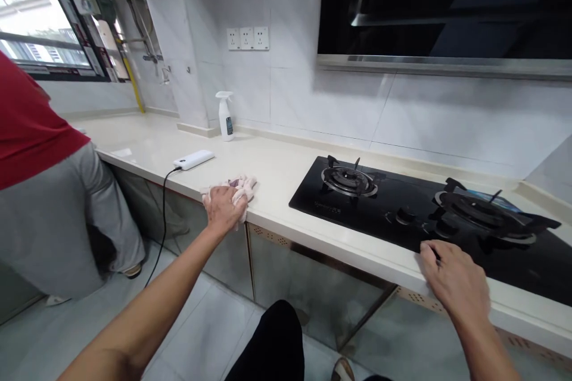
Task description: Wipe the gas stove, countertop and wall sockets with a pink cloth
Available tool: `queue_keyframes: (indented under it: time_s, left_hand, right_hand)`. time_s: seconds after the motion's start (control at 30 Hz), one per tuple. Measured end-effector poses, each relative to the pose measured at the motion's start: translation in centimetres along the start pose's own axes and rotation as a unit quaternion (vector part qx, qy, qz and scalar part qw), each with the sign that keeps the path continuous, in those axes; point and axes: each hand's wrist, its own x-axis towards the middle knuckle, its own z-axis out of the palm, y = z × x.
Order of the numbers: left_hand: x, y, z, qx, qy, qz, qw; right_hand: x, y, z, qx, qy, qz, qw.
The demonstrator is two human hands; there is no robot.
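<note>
A soft, light pale-pink towelling cloth (243, 187) — limp, easiest taken by its bunched folds — lies near the front edge of the cream stone countertop (147, 143). The left hand (226, 208) is closed over it, fingers curled down. The right hand (456, 283) lies open, fingertips (426, 253) on the counter edge, beside the black glass gas hob (322, 205).

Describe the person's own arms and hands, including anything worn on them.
The left forearm and right forearm are bare, with no sleeve visible on either. The left hand and right hand wear no gloves, and no watch, bracelet or ring shows. The only clothing visible on the person is a black trouser leg.
</note>
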Motion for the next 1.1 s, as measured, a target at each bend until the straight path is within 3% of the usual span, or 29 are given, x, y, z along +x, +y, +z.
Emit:
queue_keyframes:
  time_s: [0.13,0.37,0.5,0.6,0.7,0.87,1.0,1.1]
  left_hand:
    - [-2.8,4.7,0.1,0.006,-0.003,0.014,1.0]
    - [-10.4,18.4,0.7,-0.057,-0.043,0.207,0.976]
    - [-15.0,25.9,1.2,-0.117,-0.075,0.331,0.933]
    - [-17.2,28.8,1.1,-0.14,-0.106,0.418,0.891]
    - [-17.0,28.9,0.7,-0.139,-0.132,0.448,0.873]
    - [-13.3,26.0,-0.2,-0.112,-0.128,0.462,0.87]
    - [-10.9,22.1,-0.6,-0.067,-0.141,0.417,0.895]
    - [-9.0,17.6,-0.8,-0.027,-0.142,0.362,0.921]
  right_hand:
    - [-0.2,-0.5,0.1,0.017,0.057,0.008,0.998]
    - [-3.4,-1.1,2.0,0.035,0.147,-0.019,0.988]
    - [-5.7,-0.9,3.1,0.016,0.173,-0.079,0.982]
    - [-6.0,-0.3,3.5,0.015,0.181,-0.116,0.976]
    - [-5.6,0.1,4.0,0.029,0.213,-0.138,0.967]
    - [-5.3,0.0,4.8,0.053,0.239,-0.127,0.961]
    - [-5.5,-0.2,4.5,0.062,0.22,-0.126,0.965]
    - [-5.5,-0.3,4.1,0.064,0.213,-0.122,0.967]
